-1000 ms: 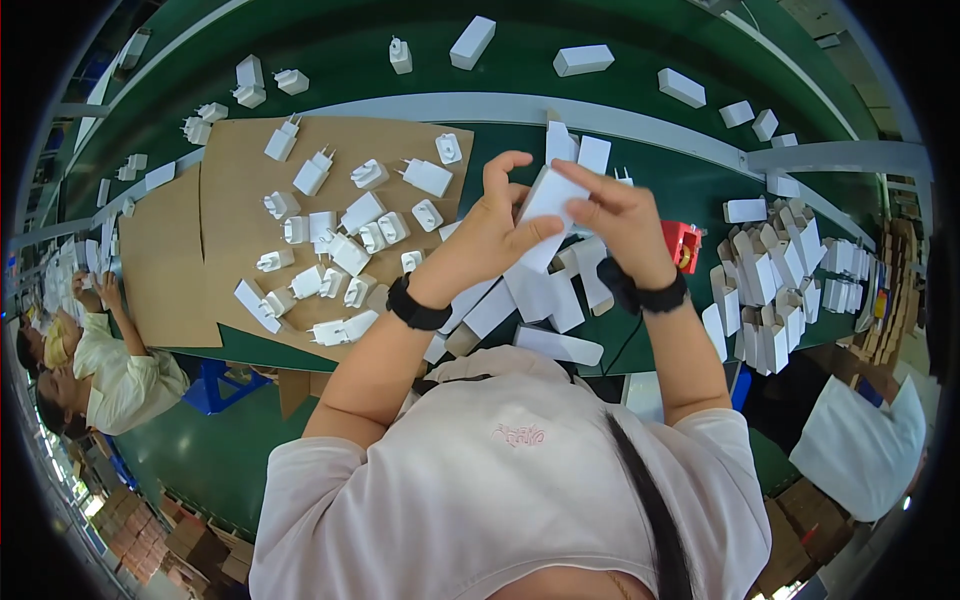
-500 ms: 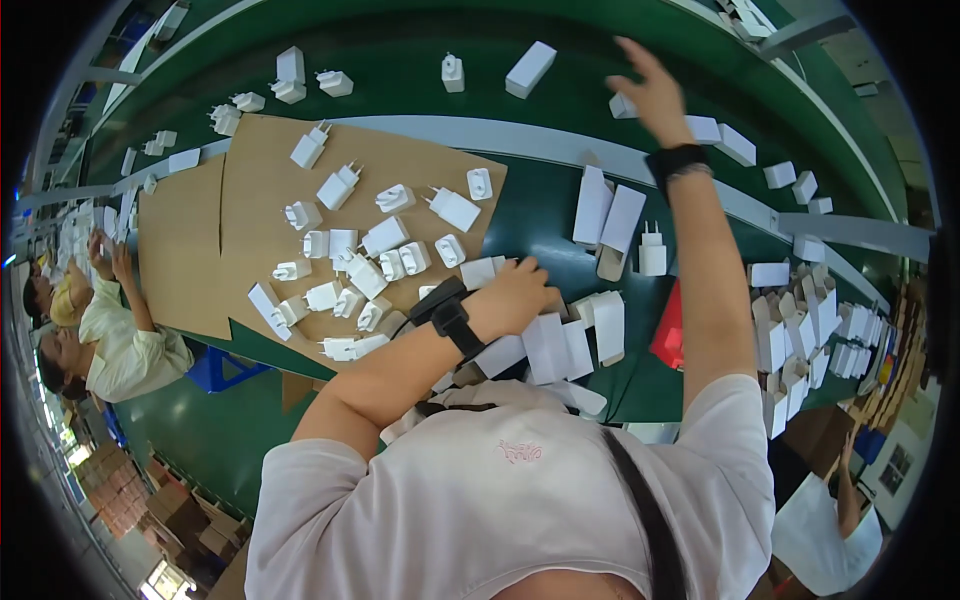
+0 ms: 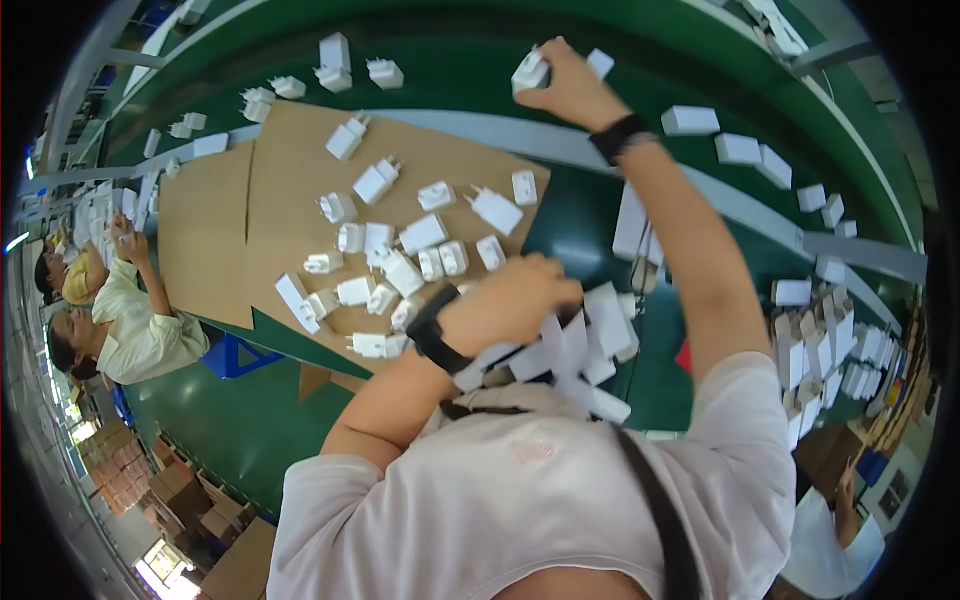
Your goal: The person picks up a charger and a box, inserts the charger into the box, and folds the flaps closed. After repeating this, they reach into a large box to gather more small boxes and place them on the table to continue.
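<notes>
Over the far green belt, my right hand (image 3: 578,88) is closed around a white charger (image 3: 530,72); whether it is lifted off is unclear. A small white box (image 3: 600,64) lies just beyond those fingers. My left hand (image 3: 508,305) has its fingers bent at the heap of white boxes (image 3: 607,318) near my chest; what it grips is hidden and smeared. Left of it, several white plug chargers (image 3: 377,181) lie scattered on a brown cardboard sheet (image 3: 290,160). Two upright white boxes (image 3: 630,222) are partly covered by my right forearm.
More chargers (image 3: 385,73) and white boxes (image 3: 690,121) lie along the belt (image 3: 450,45). Open boxes (image 3: 790,355) stand in rows at the right. A grey rail (image 3: 480,128) runs between belt and bench. Co-workers sit at the left; another person is at lower right.
My right hand has moved left along the belt and closed on a charger. The left hand stays by the box heap. The whole view has shifted, with things now further right.
</notes>
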The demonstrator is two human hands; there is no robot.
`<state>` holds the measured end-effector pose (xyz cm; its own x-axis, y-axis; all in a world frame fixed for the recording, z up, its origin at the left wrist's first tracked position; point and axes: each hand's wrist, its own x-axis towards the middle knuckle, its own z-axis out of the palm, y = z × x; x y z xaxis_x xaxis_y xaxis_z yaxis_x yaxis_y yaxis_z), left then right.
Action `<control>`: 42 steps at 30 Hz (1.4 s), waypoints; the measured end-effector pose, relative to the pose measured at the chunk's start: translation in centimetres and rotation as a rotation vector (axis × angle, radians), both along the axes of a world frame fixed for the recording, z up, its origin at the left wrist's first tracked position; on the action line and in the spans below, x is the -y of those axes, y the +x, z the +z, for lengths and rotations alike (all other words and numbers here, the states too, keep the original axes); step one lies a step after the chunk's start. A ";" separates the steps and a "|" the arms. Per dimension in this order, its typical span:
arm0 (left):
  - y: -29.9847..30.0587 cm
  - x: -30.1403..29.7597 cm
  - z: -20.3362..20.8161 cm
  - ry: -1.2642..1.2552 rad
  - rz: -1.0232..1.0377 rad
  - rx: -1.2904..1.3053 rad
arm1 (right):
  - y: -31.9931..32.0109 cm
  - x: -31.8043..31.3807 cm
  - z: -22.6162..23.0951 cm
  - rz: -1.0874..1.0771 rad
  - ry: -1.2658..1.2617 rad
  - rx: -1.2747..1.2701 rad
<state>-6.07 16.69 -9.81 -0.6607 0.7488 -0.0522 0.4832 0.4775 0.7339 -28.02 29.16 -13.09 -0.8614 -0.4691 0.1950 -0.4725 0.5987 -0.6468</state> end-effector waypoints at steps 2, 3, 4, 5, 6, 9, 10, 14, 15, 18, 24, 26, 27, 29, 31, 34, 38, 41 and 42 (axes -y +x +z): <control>-0.7 2.0 1.1 0.045 0.113 0.025 | 3.8 -4.1 3.8 0.191 -0.216 0.436; -1.2 2.7 2.1 0.092 0.187 -0.059 | 7.3 -5.5 7.1 0.295 -0.392 0.752; -1.6 3.1 2.7 0.147 0.230 -0.103 | 10.2 -7.6 8.0 0.339 -0.532 1.017; -2.4 3.2 3.3 0.146 0.221 -0.061 | 12.1 -9.4 7.2 0.521 -0.523 1.036; -3.0 3.0 3.6 0.186 0.243 -0.092 | 13.9 -10.5 6.5 0.692 -0.495 0.993; -3.4 1.8 3.8 0.278 0.298 -0.164 | 19.0 -9.7 5.7 0.566 -0.484 0.925; -3.6 1.1 4.0 0.336 0.319 -0.210 | 20.6 -9.5 5.1 0.429 -0.599 1.000; -0.8 -1.6 3.4 0.859 0.716 0.616 | 23.9 -8.7 4.3 0.133 -0.804 0.906; -0.3 -2.3 3.2 0.860 0.717 0.604 | 24.4 -8.3 4.5 0.032 -0.855 0.848; 1.2 -3.3 1.9 0.742 0.566 0.556 | 25.9 -7.9 5.2 0.145 -0.702 0.739; 1.1 -1.9 2.2 0.552 0.745 0.511 | 25.3 -9.6 8.6 -0.266 -0.975 0.599; 1.9 -1.9 3.0 0.506 0.736 0.364 | 24.5 -11.6 10.4 -0.330 -0.904 0.659; 2.3 -2.0 3.5 0.456 0.724 0.219 | 24.4 -12.1 11.2 -0.361 -0.773 0.647; 2.8 -2.5 4.8 0.407 0.719 0.120 | 24.5 -12.4 12.1 -0.413 -0.641 0.632; 3.0 -2.7 5.6 0.351 0.679 0.006 | 24.4 -11.8 12.5 -0.336 -0.597 0.406; 3.1 -2.5 5.1 0.314 0.582 -0.120 | 24.3 -11.9 12.7 -0.256 -0.500 0.290; 3.1 -2.6 4.1 0.260 0.455 -0.244 | 23.8 -11.6 14.8 -0.149 -0.155 0.200; 3.3 -3.4 4.3 0.260 0.457 -0.166 | 23.8 -10.8 13.5 -0.120 -0.204 0.185; 3.4 -3.7 4.4 0.300 0.473 -0.089 | 24.0 -10.4 12.8 -0.199 -0.372 0.188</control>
